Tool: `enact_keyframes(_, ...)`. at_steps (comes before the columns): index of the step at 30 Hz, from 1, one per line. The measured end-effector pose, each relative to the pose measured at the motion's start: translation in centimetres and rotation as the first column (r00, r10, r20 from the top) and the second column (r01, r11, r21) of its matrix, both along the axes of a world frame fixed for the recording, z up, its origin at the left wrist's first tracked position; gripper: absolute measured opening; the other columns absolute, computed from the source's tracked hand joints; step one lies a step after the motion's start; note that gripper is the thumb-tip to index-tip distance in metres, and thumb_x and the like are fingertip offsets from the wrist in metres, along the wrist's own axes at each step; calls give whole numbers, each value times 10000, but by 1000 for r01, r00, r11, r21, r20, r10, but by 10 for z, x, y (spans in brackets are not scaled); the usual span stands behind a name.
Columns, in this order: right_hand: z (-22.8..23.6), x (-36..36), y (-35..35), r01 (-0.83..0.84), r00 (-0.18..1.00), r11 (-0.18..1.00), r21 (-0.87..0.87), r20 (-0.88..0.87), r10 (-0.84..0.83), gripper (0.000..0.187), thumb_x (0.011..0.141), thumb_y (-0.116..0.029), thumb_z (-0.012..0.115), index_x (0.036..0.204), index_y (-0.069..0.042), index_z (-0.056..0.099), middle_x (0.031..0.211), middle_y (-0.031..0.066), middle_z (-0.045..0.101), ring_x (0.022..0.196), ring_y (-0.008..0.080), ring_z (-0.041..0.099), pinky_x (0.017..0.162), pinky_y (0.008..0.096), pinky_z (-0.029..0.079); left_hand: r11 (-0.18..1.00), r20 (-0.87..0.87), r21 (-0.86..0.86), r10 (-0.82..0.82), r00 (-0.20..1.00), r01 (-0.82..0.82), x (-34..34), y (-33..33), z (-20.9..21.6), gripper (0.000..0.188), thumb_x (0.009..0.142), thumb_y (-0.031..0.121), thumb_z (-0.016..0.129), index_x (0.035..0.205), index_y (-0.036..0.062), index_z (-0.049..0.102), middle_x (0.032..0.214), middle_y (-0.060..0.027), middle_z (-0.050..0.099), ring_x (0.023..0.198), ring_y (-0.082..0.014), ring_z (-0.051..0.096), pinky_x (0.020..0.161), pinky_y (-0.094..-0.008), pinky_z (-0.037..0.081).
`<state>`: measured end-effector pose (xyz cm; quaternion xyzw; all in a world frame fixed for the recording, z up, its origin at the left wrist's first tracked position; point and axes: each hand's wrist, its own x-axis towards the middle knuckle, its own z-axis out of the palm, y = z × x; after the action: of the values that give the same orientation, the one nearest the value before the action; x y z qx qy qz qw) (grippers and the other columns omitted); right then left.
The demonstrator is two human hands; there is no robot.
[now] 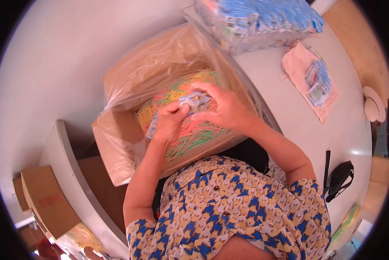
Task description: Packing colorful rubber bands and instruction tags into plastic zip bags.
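Observation:
Above the carton's contents I hold a small clear packet (197, 100) with a blue-and-white edge. My left hand (168, 123) pinches its left end between thumb and fingers. Around its right end curve the thumb and fingers of my right hand (227, 108). Another blue-edged packet (151, 126) shows at the outer side of my left hand, partly hidden by it. Under both hands is an open cardboard box (118, 167), lined with clear plastic film (160, 52). Many thin coloured sticks (199, 136), green, pink, yellow and orange, lie inside it.
A large clear bag (264, 21) of blue-edged packets stands at the far right on the white table (285, 104). Nearby, several packets (319, 84) lie on a pink cloth (296, 60). A black strapped item (339, 177) is at right. Brown cartons (51, 199) stand lower left.

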<state>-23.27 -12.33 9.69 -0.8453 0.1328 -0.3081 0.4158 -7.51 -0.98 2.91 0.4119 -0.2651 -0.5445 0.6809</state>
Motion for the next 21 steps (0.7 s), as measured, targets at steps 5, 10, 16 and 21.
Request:
enact_keyframes(5,-7,-21,1,106,994,994,-40,-2,-106,325,780,-164,717,1072,-57,621,921,78,663,857,184,647,784,287,500,999,141,27,40,989,-44,-18,-6,4,150,865,-2,557,1002,-5,618,1015,-51,622,938,-151,597,791,-307,494)
enact_keyframes(10,27,-122,-52,505,860,863,27,70,-506,273,811,-102,675,1072,-35,631,893,61,672,809,105,643,708,253,515,989,768,121,-36,639,-89,13,12,-1,162,799,41,644,958,11,631,941,-41,605,860,-142,590,686,-276,491)
enact_keyframes(16,-33,-292,-175,847,441,479,-230,-200,-875,371,767,-72,710,1115,-11,596,979,66,649,830,156,611,695,299,501,887,864,361,-435,-256,-289,90,44,-39,409,652,140,769,1007,46,589,1057,-132,579,979,-318,551,794,-393,464)
enact_keyframes(21,-21,-304,-168,732,344,248,-635,30,-938,537,694,-181,760,1171,-36,560,1175,160,551,1102,316,486,950,407,378,825,827,270,-463,-319,-496,60,25,-51,482,647,210,776,1044,56,550,931,-136,566,979,-340,534,836,-428,444)
